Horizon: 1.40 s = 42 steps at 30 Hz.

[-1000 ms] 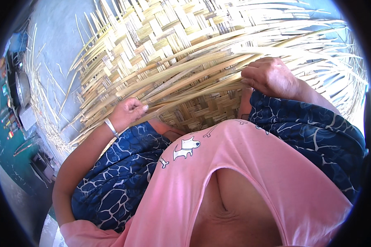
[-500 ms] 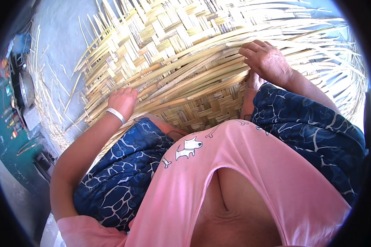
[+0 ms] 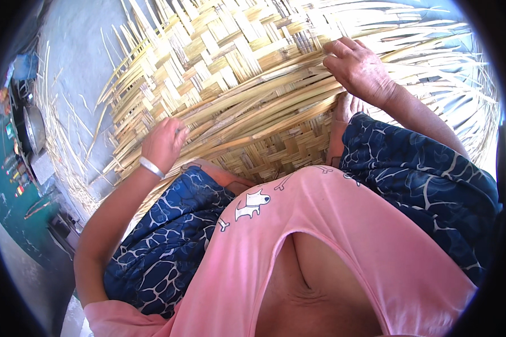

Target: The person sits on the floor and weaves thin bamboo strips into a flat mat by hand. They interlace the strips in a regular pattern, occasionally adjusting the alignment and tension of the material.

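Observation:
A large woven mat of pale, split bamboo-like strips (image 3: pixel 219 50) spreads before me, with a weave of wide bands on its far part. Across it runs a bundle of long loose strips (image 3: pixel 247 115), and nearer to me lies a tighter woven section (image 3: pixel 287 146). My left hand (image 3: pixel 164 145), with a white band at the wrist, is closed at the left part of the bundle, its fingers bent around strips. On the right, my right hand (image 3: pixel 357 68) is closed over strips at the bundle's far edge. Its fingertips are partly hidden.
My bare foot (image 3: pixel 343 109) rests on the mat beneath my right hand. Loose strip ends fan out to the right. At the left, thin scraps lie on the grey floor (image 3: pixel 76 78), beside a metal pan (image 3: pixel 35 128) and small items on a green surface (image 3: pixel 11 185).
My right hand has moved slightly up and away along the strips. My left hand has shifted a little left and turned, its fingers still bent at the bundle.

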{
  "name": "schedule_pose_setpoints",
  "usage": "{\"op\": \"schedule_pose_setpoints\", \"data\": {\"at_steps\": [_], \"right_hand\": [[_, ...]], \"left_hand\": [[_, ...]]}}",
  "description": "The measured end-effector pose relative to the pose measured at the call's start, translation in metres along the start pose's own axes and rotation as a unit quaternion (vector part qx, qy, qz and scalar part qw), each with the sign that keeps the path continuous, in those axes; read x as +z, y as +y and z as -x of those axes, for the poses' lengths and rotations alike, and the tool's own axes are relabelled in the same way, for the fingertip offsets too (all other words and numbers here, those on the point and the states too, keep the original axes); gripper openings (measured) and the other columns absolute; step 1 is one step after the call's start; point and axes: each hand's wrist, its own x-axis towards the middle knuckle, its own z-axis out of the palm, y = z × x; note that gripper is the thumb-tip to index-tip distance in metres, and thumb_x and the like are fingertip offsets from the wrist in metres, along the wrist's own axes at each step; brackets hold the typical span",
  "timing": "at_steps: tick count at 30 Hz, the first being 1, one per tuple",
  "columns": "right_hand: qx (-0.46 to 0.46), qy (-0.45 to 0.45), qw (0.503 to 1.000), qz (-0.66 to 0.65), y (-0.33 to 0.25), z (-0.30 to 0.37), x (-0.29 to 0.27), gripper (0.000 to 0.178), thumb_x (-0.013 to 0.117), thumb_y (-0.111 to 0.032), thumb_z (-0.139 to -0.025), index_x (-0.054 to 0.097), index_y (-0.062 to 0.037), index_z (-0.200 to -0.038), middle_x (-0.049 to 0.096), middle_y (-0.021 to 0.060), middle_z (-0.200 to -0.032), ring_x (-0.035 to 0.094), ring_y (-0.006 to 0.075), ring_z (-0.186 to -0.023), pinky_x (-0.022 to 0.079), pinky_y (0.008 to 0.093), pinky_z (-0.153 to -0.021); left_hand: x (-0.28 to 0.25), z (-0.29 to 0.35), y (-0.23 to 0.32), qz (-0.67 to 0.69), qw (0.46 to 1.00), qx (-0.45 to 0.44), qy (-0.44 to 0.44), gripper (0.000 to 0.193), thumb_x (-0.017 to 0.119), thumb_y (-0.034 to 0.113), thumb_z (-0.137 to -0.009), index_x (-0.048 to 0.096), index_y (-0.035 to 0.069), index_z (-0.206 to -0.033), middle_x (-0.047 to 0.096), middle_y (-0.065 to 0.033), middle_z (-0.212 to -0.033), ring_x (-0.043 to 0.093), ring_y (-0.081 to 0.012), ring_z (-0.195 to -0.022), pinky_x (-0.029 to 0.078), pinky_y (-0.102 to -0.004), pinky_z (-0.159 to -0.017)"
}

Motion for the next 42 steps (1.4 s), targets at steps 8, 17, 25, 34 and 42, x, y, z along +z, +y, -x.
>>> {"op": "schedule_pose_setpoints", "data": {"at_steps": [8, 17, 25, 34, 42], "right_hand": [[0.014, -0.010, 1.000, -0.020, -0.014, 0.009, 0.002, 0.035, 0.061, -0.012, -0.075, 0.055, -0.0085, -0.109, 0.056, 0.0076, -0.104, 0.057, 0.0247, -0.100, 0.046, 0.0369, -0.087], [-0.037, -0.038, 0.998, -0.042, -0.022, 0.017, -0.012, 0.037, 0.063, -0.018, -0.070, 0.058, -0.0122, -0.106, 0.056, 0.0049, -0.099, 0.058, 0.0217, -0.094, 0.049, 0.0350, -0.080], [-0.067, -0.056, 0.986, -0.141, -0.033, 0.035, -0.017, 0.028, 0.064, -0.015, -0.069, 0.059, -0.0091, -0.095, 0.058, 0.0046, -0.091, 0.059, 0.0219, -0.088, 0.048, 0.0339, -0.077], [-0.048, 0.027, 0.994, -0.091, -0.024, 0.014, -0.020, 0.027, 0.064, -0.013, -0.072, 0.058, -0.0084, -0.098, 0.059, 0.0066, -0.101, 0.059, 0.0234, -0.095, 0.048, 0.0354, -0.081], [0.062, 0.019, 0.991, -0.118, -0.004, -0.001, -0.007, 0.023, 0.061, -0.021, -0.084, 0.060, -0.0073, -0.102, 0.059, 0.0099, -0.104, 0.058, 0.0271, -0.099, 0.046, 0.0400, -0.086]], "left_hand": [[-0.002, -0.027, 0.003, 0.016, 0.999, 0.002, 0.031, 0.023, 0.062, 0.020, -0.084, 0.059, 0.004, -0.101, 0.058, -0.0143, -0.099, 0.055, -0.0333, -0.097, 0.044, -0.0421, -0.084], [-0.007, -0.046, -0.013, -0.012, 0.997, 0.060, -0.044, 0.017, 0.064, 0.022, -0.084, 0.059, 0.007, -0.085, 0.059, -0.0122, -0.086, 0.057, -0.0291, -0.086, 0.046, -0.0382, -0.078], [0.009, -0.043, -0.016, 0.309, 0.926, -0.160, -0.145, 0.022, 0.066, 0.025, -0.086, 0.056, 0.005, -0.083, 0.051, -0.0023, -0.064, 0.045, -0.0084, -0.058, 0.041, -0.0260, -0.056], [0.013, -0.045, -0.023, 0.064, 0.989, 0.077, -0.109, 0.016, 0.064, 0.023, -0.085, 0.057, 0.008, -0.084, 0.057, -0.0123, -0.072, 0.056, -0.0309, -0.069, 0.045, -0.0385, -0.066], [-0.035, -0.052, -0.002, 0.143, 0.986, 0.020, 0.083, 0.010, 0.060, 0.014, -0.088, 0.053, 0.008, -0.090, 0.059, -0.0107, -0.077, 0.057, -0.0282, -0.067, 0.046, -0.0355, -0.061]]}}
